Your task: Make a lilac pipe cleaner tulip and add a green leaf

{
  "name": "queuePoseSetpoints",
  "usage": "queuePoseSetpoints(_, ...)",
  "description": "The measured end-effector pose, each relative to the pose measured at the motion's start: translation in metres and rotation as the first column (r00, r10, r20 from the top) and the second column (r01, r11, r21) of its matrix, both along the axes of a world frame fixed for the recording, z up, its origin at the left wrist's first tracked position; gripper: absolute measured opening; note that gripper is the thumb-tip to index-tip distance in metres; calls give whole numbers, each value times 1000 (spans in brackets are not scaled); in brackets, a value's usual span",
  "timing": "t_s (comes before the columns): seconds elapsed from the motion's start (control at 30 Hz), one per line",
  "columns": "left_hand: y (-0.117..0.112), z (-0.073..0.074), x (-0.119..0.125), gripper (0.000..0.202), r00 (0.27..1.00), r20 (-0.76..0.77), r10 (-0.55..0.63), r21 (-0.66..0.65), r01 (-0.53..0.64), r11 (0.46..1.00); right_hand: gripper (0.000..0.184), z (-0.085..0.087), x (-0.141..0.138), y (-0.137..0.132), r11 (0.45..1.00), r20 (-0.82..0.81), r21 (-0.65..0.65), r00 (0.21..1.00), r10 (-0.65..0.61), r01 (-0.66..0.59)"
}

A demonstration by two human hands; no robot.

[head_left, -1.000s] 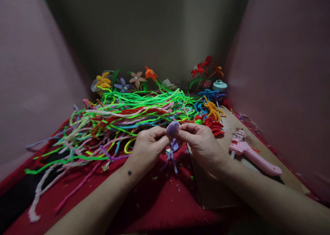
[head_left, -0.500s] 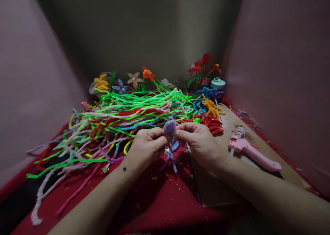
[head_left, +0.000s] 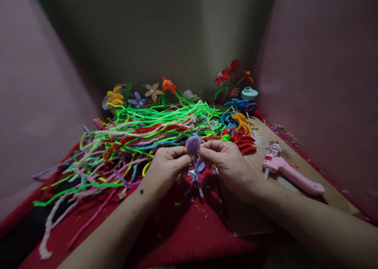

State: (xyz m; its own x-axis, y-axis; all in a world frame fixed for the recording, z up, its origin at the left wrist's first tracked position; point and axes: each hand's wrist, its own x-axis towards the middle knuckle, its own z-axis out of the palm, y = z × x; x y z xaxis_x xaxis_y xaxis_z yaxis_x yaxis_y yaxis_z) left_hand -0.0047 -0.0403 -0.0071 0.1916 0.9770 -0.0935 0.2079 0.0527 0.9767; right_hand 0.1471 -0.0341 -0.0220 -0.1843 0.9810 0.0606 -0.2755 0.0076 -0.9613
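Note:
Both my hands meet over the red cloth [head_left: 189, 229] and pinch a purple pipe cleaner piece [head_left: 193, 144]. Its top is bent into a rounded petal loop; more loops and loose ends hang below my fingers. My left hand [head_left: 167, 166] grips it from the left with thumb and fingers closed. My right hand [head_left: 227, 161] pinches it from the right. Just behind my hands lies a big heap of pipe cleaners [head_left: 141, 135] in green, pink, red and other colours.
A pink glue gun [head_left: 291, 174] lies on a brown board [head_left: 265, 143] to the right. Red petal pieces [head_left: 243, 141] and yellow ones [head_left: 242, 122] lie beside the heap. Finished pipe cleaner flowers [head_left: 153, 91] and a small pale blue pot [head_left: 249, 93] stand at the back. Walls close in on both sides.
My hands have stayed together on the purple piece and shifted slightly; the looped top has turned a little between my fingers. The view has drifted a little.

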Motion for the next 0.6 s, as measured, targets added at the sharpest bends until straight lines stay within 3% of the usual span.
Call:
queuePoseSetpoints(0.27,-2,4,2,20,998,50,39,-37,-37,999,15,-1,1,0,1000,-21,24,1000,12,-12)
queuePoseSetpoints(0.6,-2,3,2,16,998,-44,37,36,-35,999,13,0,-1,-4,998,49,65,999,4,-8)
